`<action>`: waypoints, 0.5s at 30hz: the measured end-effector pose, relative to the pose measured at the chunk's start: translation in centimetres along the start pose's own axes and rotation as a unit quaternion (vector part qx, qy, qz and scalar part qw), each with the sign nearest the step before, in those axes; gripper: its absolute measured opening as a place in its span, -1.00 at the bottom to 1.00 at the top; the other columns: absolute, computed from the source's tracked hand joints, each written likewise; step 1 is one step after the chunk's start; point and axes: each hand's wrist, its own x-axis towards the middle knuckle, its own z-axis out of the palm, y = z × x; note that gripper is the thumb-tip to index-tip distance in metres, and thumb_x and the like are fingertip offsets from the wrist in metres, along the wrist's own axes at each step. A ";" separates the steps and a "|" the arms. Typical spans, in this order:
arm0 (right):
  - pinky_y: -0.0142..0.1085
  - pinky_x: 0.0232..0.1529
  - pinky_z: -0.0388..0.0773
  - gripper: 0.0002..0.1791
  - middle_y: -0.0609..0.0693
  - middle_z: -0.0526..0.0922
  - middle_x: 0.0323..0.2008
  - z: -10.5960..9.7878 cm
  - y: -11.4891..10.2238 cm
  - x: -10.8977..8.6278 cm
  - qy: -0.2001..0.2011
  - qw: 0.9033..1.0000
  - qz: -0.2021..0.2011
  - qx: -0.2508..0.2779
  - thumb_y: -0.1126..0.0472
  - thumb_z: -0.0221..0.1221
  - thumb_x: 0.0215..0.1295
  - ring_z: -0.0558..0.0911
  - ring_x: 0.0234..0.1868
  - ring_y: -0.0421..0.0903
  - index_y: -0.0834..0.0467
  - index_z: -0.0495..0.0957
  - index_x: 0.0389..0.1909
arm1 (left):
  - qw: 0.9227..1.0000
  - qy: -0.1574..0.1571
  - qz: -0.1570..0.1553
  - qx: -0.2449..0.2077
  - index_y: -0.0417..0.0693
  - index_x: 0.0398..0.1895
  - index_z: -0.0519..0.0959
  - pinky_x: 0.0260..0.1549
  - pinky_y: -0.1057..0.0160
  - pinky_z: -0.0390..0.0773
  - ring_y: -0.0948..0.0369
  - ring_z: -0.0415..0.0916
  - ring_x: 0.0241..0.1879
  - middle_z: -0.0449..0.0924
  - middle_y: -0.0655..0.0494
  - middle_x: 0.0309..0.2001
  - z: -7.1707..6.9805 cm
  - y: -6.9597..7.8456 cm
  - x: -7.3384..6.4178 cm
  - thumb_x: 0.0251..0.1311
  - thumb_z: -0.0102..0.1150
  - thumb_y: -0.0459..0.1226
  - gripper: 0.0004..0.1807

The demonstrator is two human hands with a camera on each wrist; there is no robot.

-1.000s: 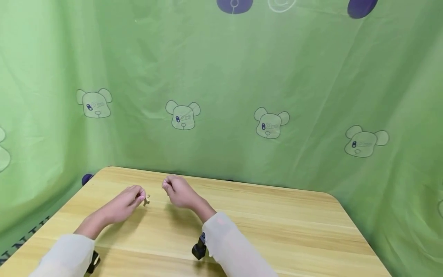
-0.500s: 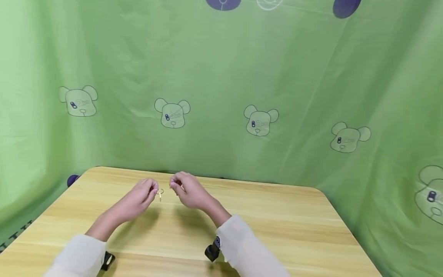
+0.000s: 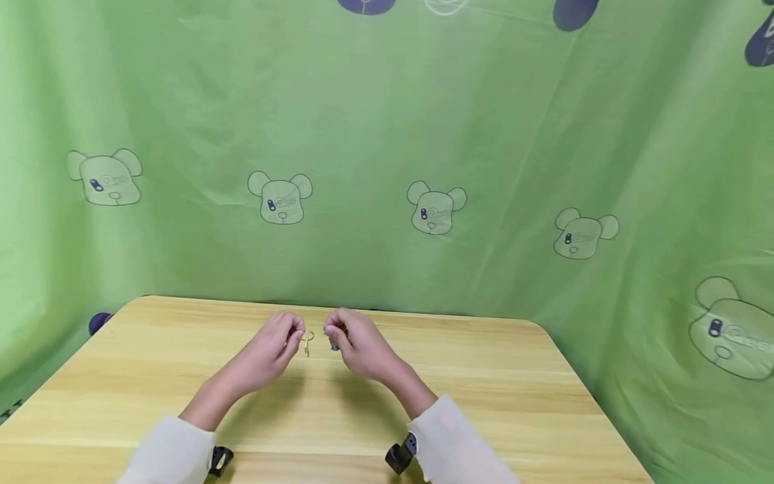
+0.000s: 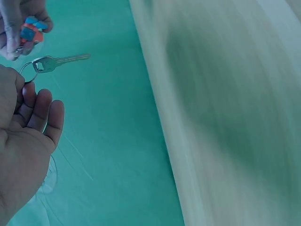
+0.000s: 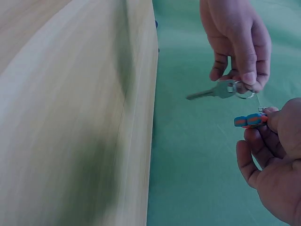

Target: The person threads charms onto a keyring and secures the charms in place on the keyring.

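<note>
Left hand (image 3: 271, 348) pinches a key ring (image 5: 245, 98) bearing a metal key (image 5: 217, 90). Right hand (image 3: 364, 346) pinches a blue-and-orange charm (image 5: 250, 120), near the ring. Both hands above the far part of the desk (image 3: 484, 383).

Left sleeve (image 3: 171, 456): off-white, wide-ended. Right sleeve (image 3: 462, 449): matching, faint pink spot (image 3: 446, 420) near its edge. Left camera (image 3: 222, 461): black, boxy. Right camera (image 3: 398, 458): black, dark strap (image 3: 412, 444). Left hand (image 3: 273, 348), right hand (image 3: 363, 346): bare.
</note>
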 end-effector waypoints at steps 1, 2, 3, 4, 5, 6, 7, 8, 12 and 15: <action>-0.38 -0.37 0.53 -0.90 -0.08 0.50 -0.44 -0.2 0.1 -0.4 0.007 1.000 0.000 0.004 0.30 0.05 0.55 0.49 -0.42 -0.24 0.20 0.49 -0.21 | 1.000 0.001 0.005 -0.002 -0.15 -0.26 0.42 -0.16 0.11 0.45 0.19 0.33 -0.21 0.39 0.18 -0.29 0.2 0.3 0.2 0.44 0.00 -0.50 -0.88; -0.38 -0.37 0.54 -0.91 -0.07 0.51 -0.44 -0.4 0.3 -0.8 0.015 1.000 -0.001 0.008 0.31 0.05 0.55 0.49 -0.42 -0.24 0.20 0.49 -0.21 | 1.000 0.002 0.010 -0.004 -0.14 -0.26 0.42 -0.17 0.12 0.45 0.20 0.33 -0.21 0.38 0.18 -0.29 0.5 0.6 0.4 0.44 0.00 -0.50 -0.88; -0.37 -0.37 0.55 -0.91 -0.06 0.52 -0.44 -0.6 0.5 -1.2 0.023 1.000 -0.003 0.010 0.32 0.05 0.55 0.49 -0.42 -0.24 0.20 0.48 -0.21 | 1.000 0.003 0.016 -0.006 -0.14 -0.25 0.42 -0.17 0.13 0.45 0.21 0.32 -0.22 0.38 0.18 -0.29 0.7 1.0 0.6 0.44 0.00 -0.50 -0.88; -0.37 -0.37 0.55 -0.91 -0.05 0.53 -0.44 -0.7 0.6 -1.5 0.031 0.999 -0.005 0.011 0.33 0.05 0.55 0.50 -0.42 -0.23 0.20 0.49 -0.21 | 1.000 0.004 0.024 -0.008 -0.15 -0.25 0.42 -0.17 0.14 0.45 0.21 0.32 -0.22 0.38 0.18 -0.29 1.0 1.3 0.8 0.44 0.00 -0.50 -0.88; -0.37 -0.37 0.56 -0.92 -0.03 0.53 -0.44 -0.9 0.8 -1.9 0.039 0.999 -0.007 0.013 0.33 0.06 0.54 0.50 -0.42 -0.24 0.21 0.49 -0.21 | 0.999 0.006 0.032 -0.009 -0.15 -0.25 0.42 -0.17 0.14 0.45 0.21 0.32 -0.22 0.38 0.18 -0.30 1.2 1.6 1.0 0.44 0.00 -0.51 -0.88; -0.37 -0.37 0.57 -0.92 -0.02 0.54 -0.44 -1.1 0.9 -2.2 0.047 0.999 -0.009 0.015 0.34 0.06 0.54 0.51 -0.43 -0.23 0.21 0.49 -0.21 | 0.999 0.007 0.039 -0.011 -0.15 -0.25 0.42 -0.16 0.14 0.46 0.21 0.32 -0.22 0.38 0.18 -0.29 1.5 1.9 1.2 0.43 0.00 -0.51 -0.88; -0.37 -0.37 0.57 -0.92 -0.01 0.55 -0.44 -1.2 1.0 -2.5 0.055 0.998 -0.011 0.017 0.35 0.07 0.53 0.51 -0.43 -0.23 0.22 0.49 -0.22 | 0.999 0.008 0.043 -0.014 -0.15 -0.25 0.41 -0.16 0.14 0.46 0.22 0.32 -0.22 0.38 0.18 -0.29 1.7 2.2 1.4 0.44 0.00 -0.51 -0.88; -0.37 -0.37 0.57 -0.92 -0.01 0.55 -0.44 -1.4 1.1 -2.8 0.061 0.998 -0.012 0.017 0.35 0.07 0.53 0.51 -0.43 -0.24 0.22 0.49 -0.22 | 0.999 0.008 0.046 -0.017 -0.14 -0.24 0.41 -0.16 0.15 0.45 0.22 0.31 -0.21 0.38 0.19 -0.29 1.9 2.4 1.6 0.44 0.00 -0.51 -0.88; -0.36 -0.37 0.57 -0.92 -0.03 0.55 -0.44 -2.1 1.3 -3.7 0.082 0.996 -0.010 0.021 0.35 0.07 0.53 0.52 -0.41 -0.23 0.22 0.49 -0.22 | 0.998 0.010 0.057 -0.030 -0.15 -0.24 0.41 -0.15 0.15 0.45 0.21 0.31 -0.21 0.37 0.19 -0.29 2.8 3.5 2.3 0.44 0.01 -0.50 -0.89; -0.35 -0.34 0.57 -0.92 -0.06 0.53 -0.42 -2.6 1.3 -4.3 0.096 0.995 -0.010 0.017 0.34 0.06 0.54 0.52 -0.40 -0.23 0.21 0.49 -0.22 | 0.997 0.012 0.067 -0.039 -0.19 -0.23 0.42 -0.16 0.16 0.46 0.21 0.32 -0.20 0.38 0.17 -0.28 3.4 4.2 2.7 0.45 0.01 -0.50 -0.92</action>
